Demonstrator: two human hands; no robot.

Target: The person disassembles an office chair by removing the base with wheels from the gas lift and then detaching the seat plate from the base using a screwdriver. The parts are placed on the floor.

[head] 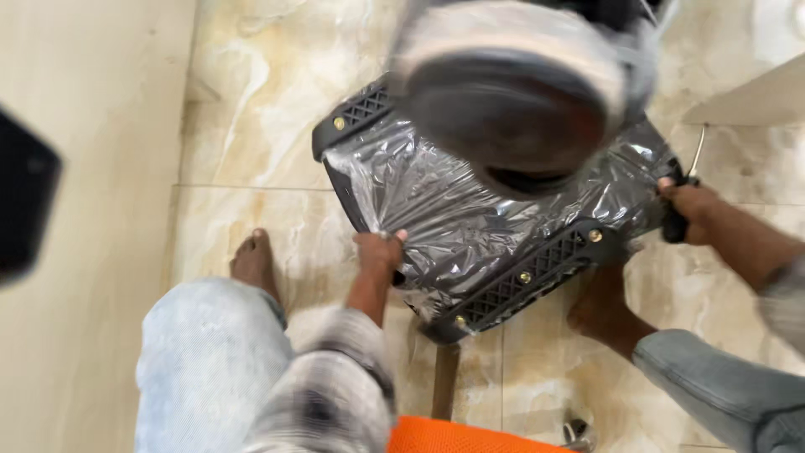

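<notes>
A black chair seat (470,218) wrapped in crinkled clear plastic lies on the marble floor between my bare feet. Its black lattice rim (537,268) carries brass-coloured screws. My left hand (377,252) grips the seat's near left edge. My right hand (692,201) is closed on a screwdriver (695,155) with a black handle, at the seat's right corner, its metal shaft pointing up. A blurred round grey-and-dark part (511,92) hovers over the seat's far half and hides it.
My left foot (256,264) and right foot (599,310) stand on the tiles beside the seat. An orange mesh piece (453,436) sits at the bottom edge. A pale board (755,96) lies at the upper right. A dark blurred object (21,201) is at the left edge.
</notes>
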